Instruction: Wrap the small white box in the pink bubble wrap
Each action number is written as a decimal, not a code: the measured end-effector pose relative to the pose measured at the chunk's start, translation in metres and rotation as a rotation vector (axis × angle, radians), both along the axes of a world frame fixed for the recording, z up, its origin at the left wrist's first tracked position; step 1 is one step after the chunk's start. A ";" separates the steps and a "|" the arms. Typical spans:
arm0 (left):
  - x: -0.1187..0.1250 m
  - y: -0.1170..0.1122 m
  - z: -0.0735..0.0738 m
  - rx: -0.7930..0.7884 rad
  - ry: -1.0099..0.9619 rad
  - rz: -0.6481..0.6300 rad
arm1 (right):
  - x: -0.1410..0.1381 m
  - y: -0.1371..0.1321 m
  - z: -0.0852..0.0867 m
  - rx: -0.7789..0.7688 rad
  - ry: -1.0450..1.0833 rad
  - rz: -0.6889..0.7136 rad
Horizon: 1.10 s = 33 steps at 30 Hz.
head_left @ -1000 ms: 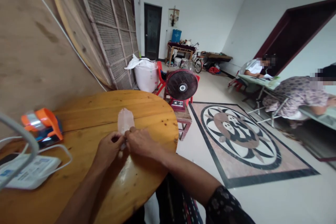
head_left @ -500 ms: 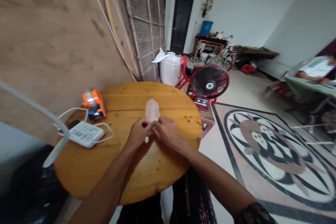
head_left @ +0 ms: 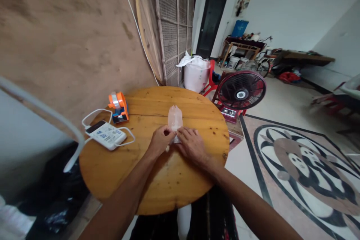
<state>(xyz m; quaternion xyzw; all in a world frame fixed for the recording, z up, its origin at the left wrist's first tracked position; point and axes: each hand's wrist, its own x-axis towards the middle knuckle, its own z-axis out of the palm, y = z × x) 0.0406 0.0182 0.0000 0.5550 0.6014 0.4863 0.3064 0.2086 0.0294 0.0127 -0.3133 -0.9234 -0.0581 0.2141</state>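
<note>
A pale pinkish, translucent pouch-like thing (head_left: 175, 117) lies on the round wooden table (head_left: 152, 191), its far end pointing away from me. My left hand (head_left: 162, 138) pinches its near end, thumb and forefinger closed together. Beside it, almost touching, my right hand (head_left: 192, 143) is closed on the same near end with its fingertips. A small cream-coloured bit shows below my left fingertips; I cannot make out what it is. The part between the hands is largely covered by the fingers.
On the table's left are a white power bank (head_left: 108, 135) with a looped cable and an orange-and-blue tape dispenser (head_left: 119, 107). A red fan (head_left: 242, 92) stands beyond the right edge. Behind the table sits a white sack (head_left: 197, 73). A pale curved bar (head_left: 75, 131) crosses the left.
My view has swung left, so the scene sits further right in the picture. Both hands stay at the near end of the pouch-like thing, with only slight finger movement.
</note>
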 end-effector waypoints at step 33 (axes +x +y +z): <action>-0.008 -0.004 0.021 0.034 0.200 0.150 | 0.001 0.008 -0.019 0.088 0.035 0.044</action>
